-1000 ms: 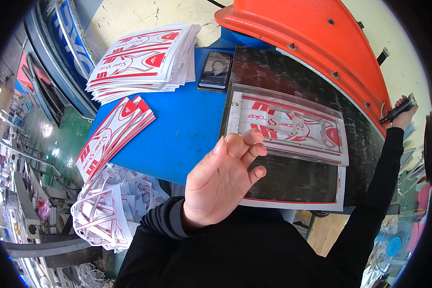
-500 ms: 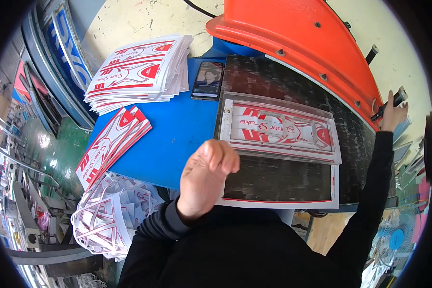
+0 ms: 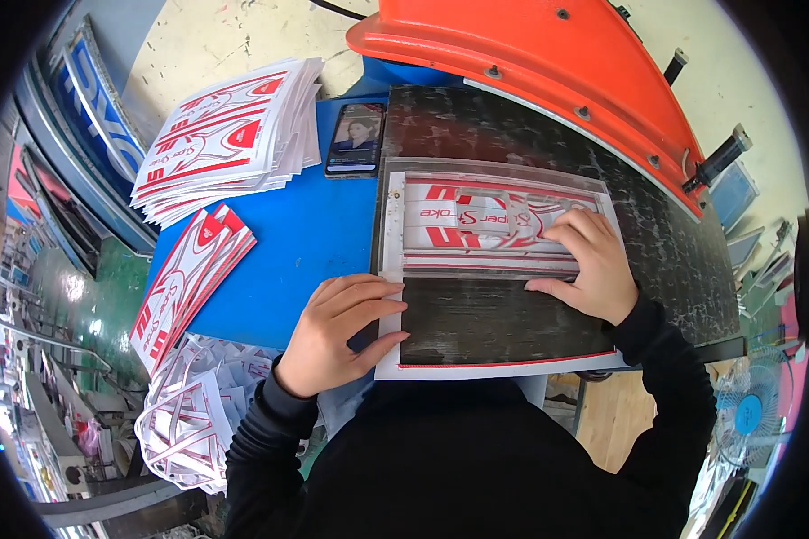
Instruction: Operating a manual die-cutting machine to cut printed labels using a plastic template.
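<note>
A clear, flat cutting die point(image 3: 490, 264) lies on a dark mottled board, with a red-and-white printed sheet point(image 3: 436, 214) showing through it. My right hand point(image 3: 593, 265) grips the die near its right end, fingers curled on top and thumb at the near edge. Below the die, a white sheet frame point(image 3: 512, 370) with a red line surrounds a dark rectangular opening. My left hand point(image 3: 337, 328) reaches over the frame's left margin, its fingers and thumb apart and their tips at that margin.
On the blue table point(image 3: 306, 256) to the left are a tall stack of printed sheets point(image 3: 216, 135), several cut printed pieces point(image 3: 189, 278) and a phone point(image 3: 355, 139). A bag of white paper scraps point(image 3: 189, 413) stands below. The orange press arm point(image 3: 530, 54), with a black handle point(image 3: 717, 160), is beyond the board.
My right hand has left the press arm's handle and come onto the die. My left hand has lowered to the sheet's left margin, its fingers spreading. The whole view has shifted slightly.
</note>
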A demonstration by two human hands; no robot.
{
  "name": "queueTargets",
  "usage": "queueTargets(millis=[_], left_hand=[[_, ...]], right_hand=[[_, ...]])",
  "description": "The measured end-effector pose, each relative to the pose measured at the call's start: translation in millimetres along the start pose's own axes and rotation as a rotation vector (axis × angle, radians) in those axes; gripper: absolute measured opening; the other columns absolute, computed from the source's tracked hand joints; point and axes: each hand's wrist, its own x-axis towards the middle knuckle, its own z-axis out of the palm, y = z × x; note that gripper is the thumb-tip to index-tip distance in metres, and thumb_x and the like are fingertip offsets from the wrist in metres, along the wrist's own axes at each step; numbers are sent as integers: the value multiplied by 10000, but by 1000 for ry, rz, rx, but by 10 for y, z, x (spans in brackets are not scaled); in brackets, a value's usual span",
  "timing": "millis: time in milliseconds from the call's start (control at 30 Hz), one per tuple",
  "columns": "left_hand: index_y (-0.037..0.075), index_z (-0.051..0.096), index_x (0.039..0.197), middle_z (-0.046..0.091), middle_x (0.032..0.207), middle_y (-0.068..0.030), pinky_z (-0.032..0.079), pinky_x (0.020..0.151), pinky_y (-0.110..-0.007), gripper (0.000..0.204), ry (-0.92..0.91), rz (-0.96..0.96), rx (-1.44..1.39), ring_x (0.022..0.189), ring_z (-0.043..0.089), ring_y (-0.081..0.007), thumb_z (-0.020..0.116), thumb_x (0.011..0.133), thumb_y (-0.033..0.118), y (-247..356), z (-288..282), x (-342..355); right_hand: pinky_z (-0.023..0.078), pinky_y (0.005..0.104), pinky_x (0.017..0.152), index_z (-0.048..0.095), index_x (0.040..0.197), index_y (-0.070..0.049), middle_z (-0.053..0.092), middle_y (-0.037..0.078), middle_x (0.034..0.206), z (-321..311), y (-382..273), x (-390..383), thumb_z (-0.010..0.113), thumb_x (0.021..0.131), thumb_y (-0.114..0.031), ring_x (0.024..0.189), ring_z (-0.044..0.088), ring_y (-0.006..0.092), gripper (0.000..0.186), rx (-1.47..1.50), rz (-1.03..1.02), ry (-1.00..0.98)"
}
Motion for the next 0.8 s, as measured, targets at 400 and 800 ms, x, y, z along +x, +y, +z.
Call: queueTargets(millis=[400, 800], left_hand=[[65, 715, 1049, 699, 1159, -77, 465, 951, -396, 415, -69, -27, -27, 1105, 624, -276, 830, 651, 48, -5, -6, 31], [40, 697, 1084, 698, 1055, -120, 520, 847, -383, 366, -200, -36, -112, 998, 642, -290, 819, 741, 84, 26, -205, 375]], right_hand=[[471, 413, 801, 678, 1006, 7, 646, 147, 903, -327, 192, 260, 813, 743, -425, 860, 618, 351, 524, 139, 52, -132], [424, 318, 815, 635, 1096, 86, 628, 119, 936, -232, 422, -260, 602, 915, -545, 891, 569, 190, 657, 485, 235, 450]])
